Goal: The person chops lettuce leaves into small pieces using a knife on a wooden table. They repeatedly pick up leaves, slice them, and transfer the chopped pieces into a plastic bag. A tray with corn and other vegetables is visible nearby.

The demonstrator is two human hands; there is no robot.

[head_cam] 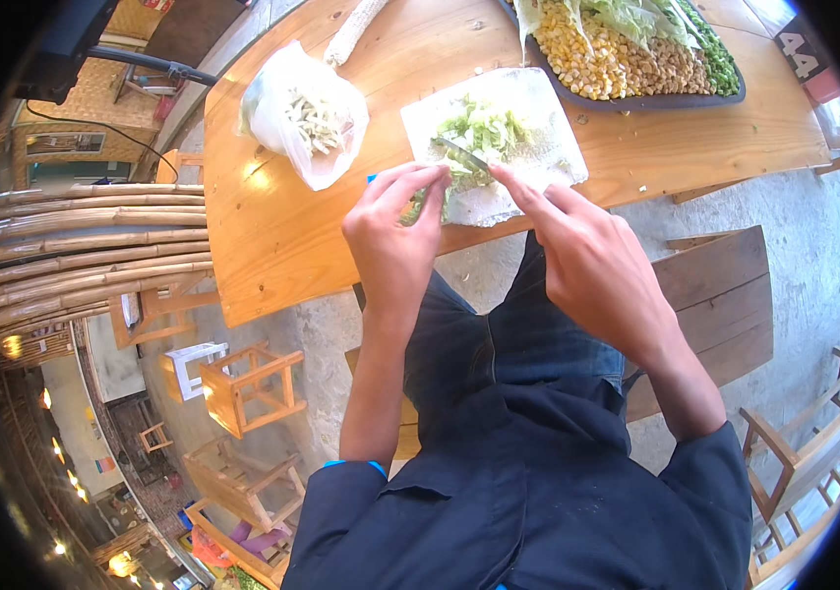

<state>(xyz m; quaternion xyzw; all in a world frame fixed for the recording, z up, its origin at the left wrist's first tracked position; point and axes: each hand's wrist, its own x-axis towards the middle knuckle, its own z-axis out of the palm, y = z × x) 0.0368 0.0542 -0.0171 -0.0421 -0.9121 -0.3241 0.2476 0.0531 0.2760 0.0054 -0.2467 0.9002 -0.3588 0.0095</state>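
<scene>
A white cutting board (562, 140) lies at the near edge of the wooden table, with chopped leafy greens (483, 125) on it. My right hand (586, 251) holds a knife (464, 153), its index finger along the back of the blade, which rests in the greens. My left hand (398, 228) pinches leafy greens at the board's left front corner, beside the blade; the fingers partly hide them. The knife's handle is hidden in my right hand.
On the wooden table (280, 243), a white plastic bag (269, 110) of pale cut pieces stands left, near a bare corncob (352, 31). A dark tray (634, 103) of corn kernels, brown pieces and chopped greens lies back right. Wooden stools (250, 391) stand on the floor at left.
</scene>
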